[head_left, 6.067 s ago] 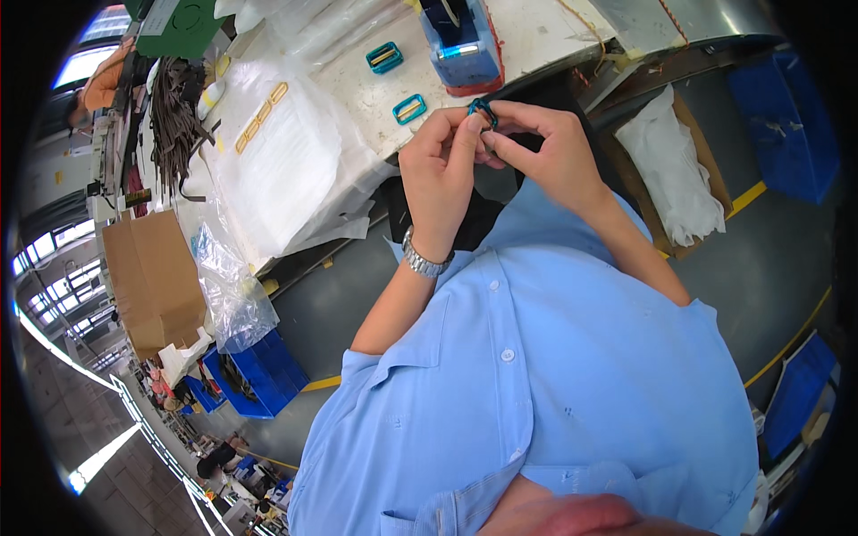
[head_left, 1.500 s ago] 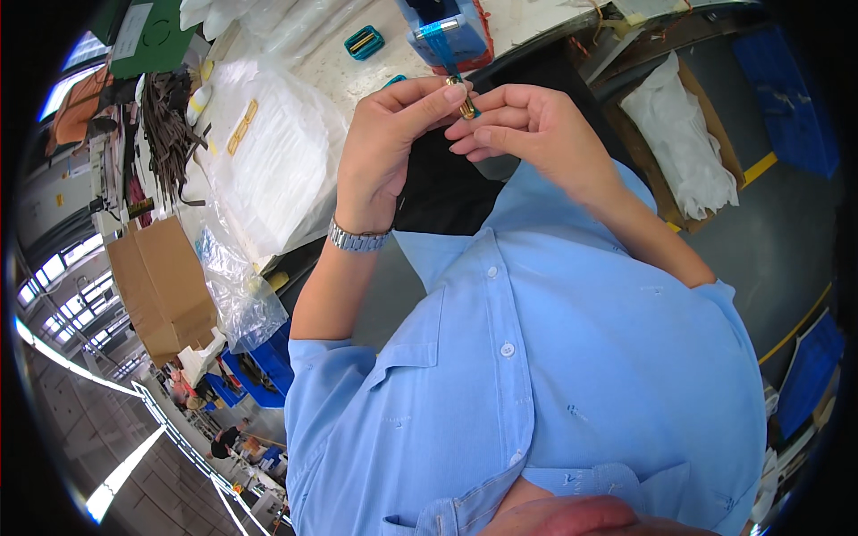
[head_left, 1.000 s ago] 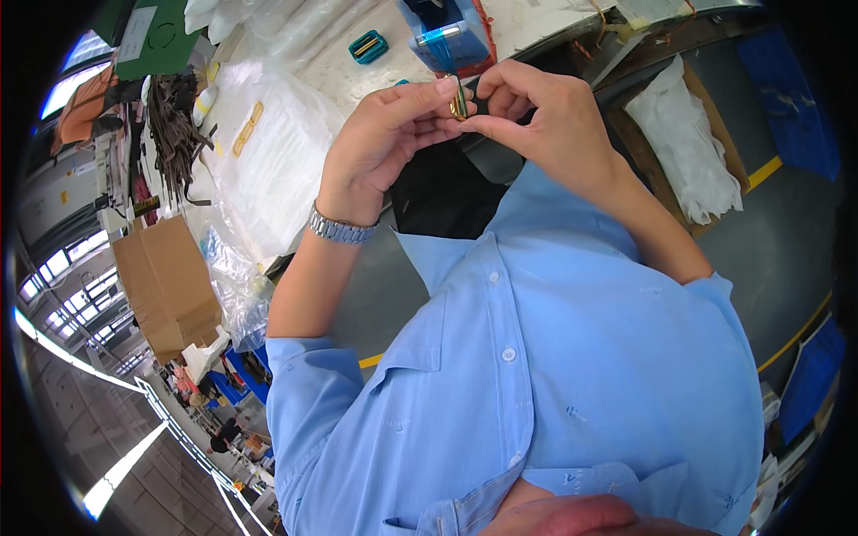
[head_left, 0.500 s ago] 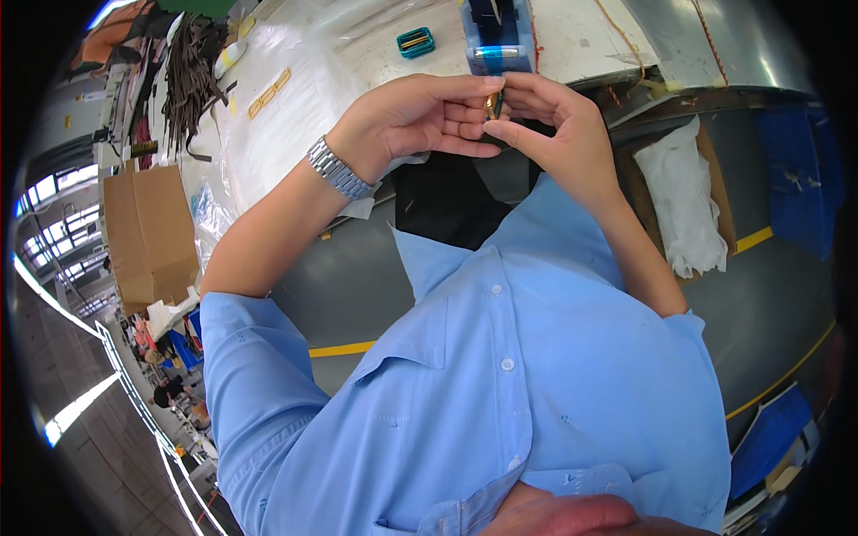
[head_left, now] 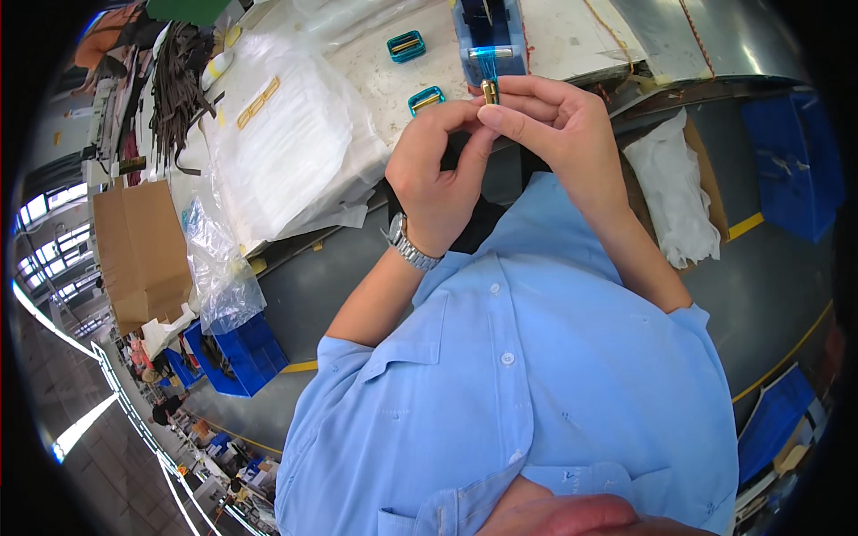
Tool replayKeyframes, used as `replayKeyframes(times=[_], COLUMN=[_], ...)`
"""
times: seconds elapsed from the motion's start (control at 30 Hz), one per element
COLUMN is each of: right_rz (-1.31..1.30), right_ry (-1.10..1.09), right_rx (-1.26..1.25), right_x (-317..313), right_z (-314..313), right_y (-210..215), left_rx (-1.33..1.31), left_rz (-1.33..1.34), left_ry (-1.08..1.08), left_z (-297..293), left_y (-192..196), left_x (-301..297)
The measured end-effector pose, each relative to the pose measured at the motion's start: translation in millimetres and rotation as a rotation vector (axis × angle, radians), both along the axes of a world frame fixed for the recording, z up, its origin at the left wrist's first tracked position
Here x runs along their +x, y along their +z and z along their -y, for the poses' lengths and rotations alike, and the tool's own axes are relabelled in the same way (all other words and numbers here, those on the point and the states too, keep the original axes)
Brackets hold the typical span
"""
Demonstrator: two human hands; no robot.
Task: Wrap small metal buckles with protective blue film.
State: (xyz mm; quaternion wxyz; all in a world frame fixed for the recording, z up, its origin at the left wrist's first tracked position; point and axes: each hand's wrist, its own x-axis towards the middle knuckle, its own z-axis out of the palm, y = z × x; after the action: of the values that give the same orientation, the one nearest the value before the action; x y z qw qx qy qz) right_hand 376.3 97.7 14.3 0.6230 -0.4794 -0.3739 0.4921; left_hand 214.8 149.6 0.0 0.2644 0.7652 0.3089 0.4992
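Observation:
Close below the front of a blue tape dispenser [head_left: 465, 45], both my hands come together at a small shiny gold metal piece [head_left: 489, 92]. My right hand [head_left: 565, 129] pinches it between thumb and fingers. My left hand [head_left: 440, 170], with a metal watch at the wrist, is curled with thumb and index closed beside the piece; its fingertips are partly hidden. Shiny blue film [head_left: 488, 67] shows at the dispenser's front, right above the gold piece; whether they touch I cannot tell. Two gold buckles edged in teal, a farther buckle [head_left: 406, 46] and a nearer buckle [head_left: 426, 100], lie left of the dispenser.
Several plain gold frames [head_left: 258, 103] rest on white sheeting [head_left: 304, 134] at the left. Dark straps [head_left: 179, 85] hang beyond it. A cardboard box [head_left: 141, 255], a clear plastic bag [head_left: 223, 281] and a blue bin [head_left: 237, 357] stand left. White cloth [head_left: 675, 188] fills a carton at right.
My left hand has turned from open-palmed to curled, its elbow drawn inward. The gold piece has come nearer the dispenser's front. A second teal-edged buckle now shows on the table.

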Motion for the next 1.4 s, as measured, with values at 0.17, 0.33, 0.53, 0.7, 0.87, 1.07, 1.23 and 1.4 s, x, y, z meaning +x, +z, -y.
replayKeyframes(times=[0.17,0.33,0.53,0.7,0.87,1.07,1.23,1.4], right_rz=[-0.043,-0.06,0.009,0.046,0.003,0.04,0.098,0.145], right_ry=[-0.032,-0.04,-0.043,0.02,0.132,0.142,0.077,0.058], right_rx=[-0.019,-0.082,-0.085,-0.11,-0.124,0.073,0.043,0.043], right_x=[-5.9,-2.8,-10.1,-6.8,8.5,6.4,4.6,2.1], right_z=[-0.3,-0.5,18.5,16.9,9.6,-5.1,-4.0,-0.9], right_y=[-0.8,-8.0,-0.1,-12.0,-23.2,-28.3,-18.2,-6.6], left_rx=[0.18,0.307,0.149,-0.403,-0.819,-0.957,-1.128,-1.358], left_rz=[-0.014,0.002,-0.142,-0.124,-0.174,-0.197,-0.168,-0.198], left_ry=[0.009,-0.024,-0.091,-0.195,-0.352,-0.421,-0.455,-0.554], left_z=[-10.8,-20.0,0.6,-8.6,-43.5,-66.9,-78.2,-95.5], left_y=[-10.1,-18.1,2.4,16.0,36.9,44.6,56.6,64.1], left_x=[2.2,6.4,-5.4,-5.5,-1.6,-1.0,-5.5,-9.7])
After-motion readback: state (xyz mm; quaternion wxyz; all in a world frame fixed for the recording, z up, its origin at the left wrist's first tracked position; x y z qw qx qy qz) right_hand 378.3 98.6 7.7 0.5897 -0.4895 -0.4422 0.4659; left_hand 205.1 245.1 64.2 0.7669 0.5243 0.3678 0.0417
